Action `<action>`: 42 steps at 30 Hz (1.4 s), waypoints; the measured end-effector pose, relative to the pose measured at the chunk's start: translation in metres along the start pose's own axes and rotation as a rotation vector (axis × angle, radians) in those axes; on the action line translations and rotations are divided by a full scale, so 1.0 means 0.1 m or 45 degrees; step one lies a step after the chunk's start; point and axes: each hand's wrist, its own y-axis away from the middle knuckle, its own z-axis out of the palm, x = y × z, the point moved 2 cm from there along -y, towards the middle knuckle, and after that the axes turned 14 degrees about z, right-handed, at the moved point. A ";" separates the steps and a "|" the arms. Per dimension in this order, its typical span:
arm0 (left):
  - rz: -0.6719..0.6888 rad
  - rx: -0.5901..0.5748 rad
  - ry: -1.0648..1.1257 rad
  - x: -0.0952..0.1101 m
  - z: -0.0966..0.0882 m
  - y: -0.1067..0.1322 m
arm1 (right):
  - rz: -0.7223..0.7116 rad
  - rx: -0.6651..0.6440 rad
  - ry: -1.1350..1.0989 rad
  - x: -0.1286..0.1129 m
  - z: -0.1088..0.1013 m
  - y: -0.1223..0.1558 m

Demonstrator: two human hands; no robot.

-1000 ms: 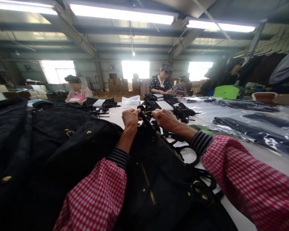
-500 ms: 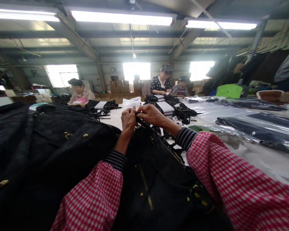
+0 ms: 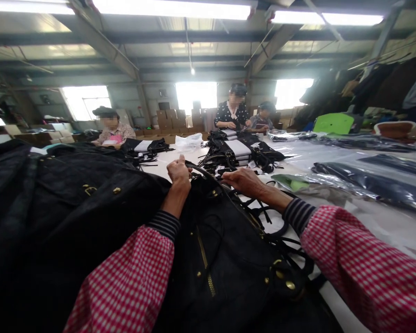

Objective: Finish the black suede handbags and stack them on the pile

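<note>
A black bag (image 3: pixel 235 259) with brass zips and studs lies in front of me. Its dark handle (image 3: pixel 201 170) arches up from the top edge. My left hand (image 3: pixel 179 171) is closed around the far end of this handle, thumb on top. My right hand (image 3: pixel 244 181) has its fingers pinched together at the bag's top edge, near the other end of the handle; the exact part between the fingertips is hidden. Beside my left forearm lies more black material with brass fittings (image 3: pixel 90 189).
Stacked black bags with white wraps (image 3: pixel 235 149) lie ahead, next to a white plastic bag (image 3: pixel 188 142). Plastic-wrapped dark items (image 3: pixel 374 178) cover the table's right side. A green chair back (image 3: pixel 333 124) stands beyond. Three people (image 3: pixel 233 111) are across the table.
My right hand has moved away from my left, rightward and down along the handle. My left hand has shifted slightly left, still gripping. The view has tilted down a little.
</note>
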 end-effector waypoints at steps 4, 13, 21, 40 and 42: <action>-0.079 0.005 0.056 0.05 0.00 0.03 | -0.005 -0.100 -0.076 -0.02 -0.06 0.08; 0.615 -0.794 0.079 0.77 0.22 0.55 | 0.312 0.001 -0.762 0.33 -0.20 0.69; 1.317 -2.164 -0.944 0.99 0.34 1.67 | 0.104 -0.589 -1.393 0.18 -0.31 1.61; 1.449 -1.892 -0.978 0.88 -0.32 1.82 | 0.038 -0.537 -1.365 0.22 -0.46 1.65; 1.391 -1.867 -0.862 0.94 -0.30 1.80 | 0.288 -0.481 -1.433 0.20 -0.43 1.47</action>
